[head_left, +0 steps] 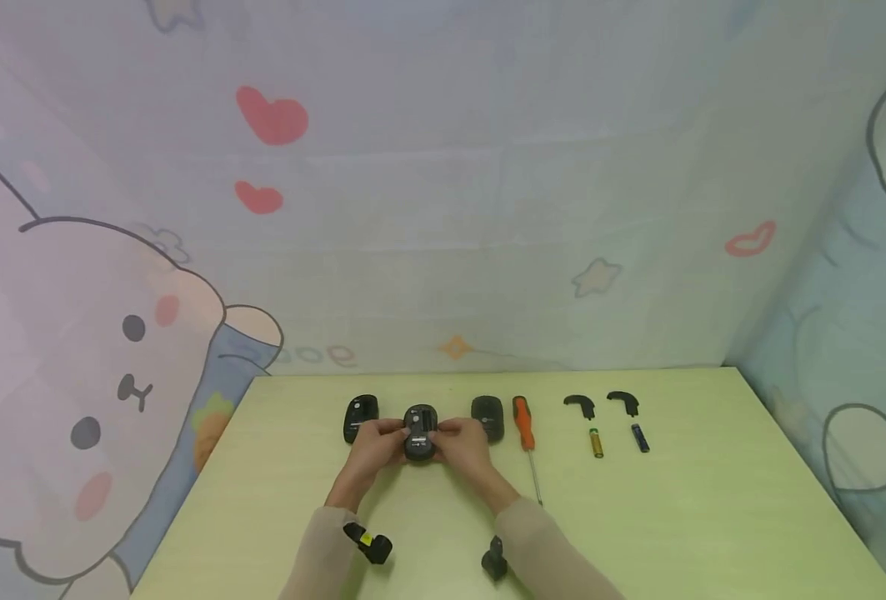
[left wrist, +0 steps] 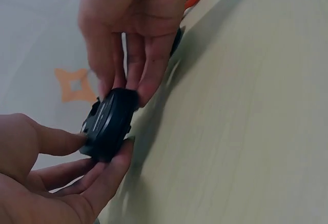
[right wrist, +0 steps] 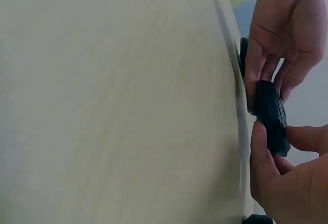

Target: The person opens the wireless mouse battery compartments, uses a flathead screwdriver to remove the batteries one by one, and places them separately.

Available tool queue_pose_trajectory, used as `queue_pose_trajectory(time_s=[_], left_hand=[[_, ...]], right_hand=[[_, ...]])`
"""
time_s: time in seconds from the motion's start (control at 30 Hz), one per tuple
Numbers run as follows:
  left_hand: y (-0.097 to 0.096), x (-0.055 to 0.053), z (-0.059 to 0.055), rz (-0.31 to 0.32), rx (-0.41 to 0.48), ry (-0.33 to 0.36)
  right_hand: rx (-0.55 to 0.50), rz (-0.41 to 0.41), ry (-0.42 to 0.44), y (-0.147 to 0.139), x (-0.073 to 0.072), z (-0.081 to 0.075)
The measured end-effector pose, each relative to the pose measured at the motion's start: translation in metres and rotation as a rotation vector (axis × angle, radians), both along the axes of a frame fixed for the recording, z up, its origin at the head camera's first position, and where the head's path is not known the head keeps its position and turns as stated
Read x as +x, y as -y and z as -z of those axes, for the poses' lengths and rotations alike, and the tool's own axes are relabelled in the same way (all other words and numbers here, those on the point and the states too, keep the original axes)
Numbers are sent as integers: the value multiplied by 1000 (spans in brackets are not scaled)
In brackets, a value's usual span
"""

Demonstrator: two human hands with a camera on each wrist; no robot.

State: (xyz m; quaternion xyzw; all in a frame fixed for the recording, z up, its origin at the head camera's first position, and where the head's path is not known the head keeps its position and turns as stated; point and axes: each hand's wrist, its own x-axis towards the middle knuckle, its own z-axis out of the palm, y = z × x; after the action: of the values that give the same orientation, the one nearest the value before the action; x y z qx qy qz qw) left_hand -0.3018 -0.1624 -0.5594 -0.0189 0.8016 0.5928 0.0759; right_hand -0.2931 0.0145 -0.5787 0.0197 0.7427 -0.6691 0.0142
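Between both hands is a black computer mouse (head_left: 419, 451), raised over the table with its underside and an open battery slot facing up. My left hand (head_left: 372, 450) pinches one side of it, thumb on the underside and fingers beneath. From the other side my right hand (head_left: 467, 447) grips it the same way. Both wrist views show the mouse (left wrist: 110, 124) edge-on, clasped at its two sides. Just past the left hand lies a second black mouse (head_left: 361, 414), and a third mouse (head_left: 491, 415) is behind the right hand, partly covered by it.
An orange-handled screwdriver (head_left: 523, 423) lies right of the third mouse. Farther right are two curved black pieces (head_left: 582, 404), with a yellow-green battery (head_left: 596, 443) and a dark battery (head_left: 641, 438) in front. A printed cloth (head_left: 412, 208) hangs behind the table (head_left: 698, 517).
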Motion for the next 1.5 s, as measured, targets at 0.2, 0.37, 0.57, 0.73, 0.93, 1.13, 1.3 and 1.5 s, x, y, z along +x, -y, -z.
queue_pose_trajectory(time_s=[0.2, 0.37, 0.57, 0.73, 0.93, 1.13, 1.3, 1.5], left_hand=[[-10, -13, 3, -93, -74, -46], [-18, -22, 4, -147, -201, -100], [-22, -25, 7, -180, -276, -107], [-23, -26, 10, -181, -291, -137], [-28, -22, 9, -206, -321, -175], [-31, -22, 12, -196, -334, -215], [-31, -19, 11, -165, -363, -250], [-37, -6, 4, -196, -415, -269]], right_hand=[[127, 109, -45, 14, -15, -1], [220, 161, -60, 21, -24, -3], [257, 180, -66, 24, -29, -2], [281, 196, -60, 23, -29, -1], [313, 206, -80, 23, -29, -4], [382, 220, -78, 28, -29, -4], [399, 212, -73, 28, -28, -4], [431, 180, -70, 21, -26, -1]])
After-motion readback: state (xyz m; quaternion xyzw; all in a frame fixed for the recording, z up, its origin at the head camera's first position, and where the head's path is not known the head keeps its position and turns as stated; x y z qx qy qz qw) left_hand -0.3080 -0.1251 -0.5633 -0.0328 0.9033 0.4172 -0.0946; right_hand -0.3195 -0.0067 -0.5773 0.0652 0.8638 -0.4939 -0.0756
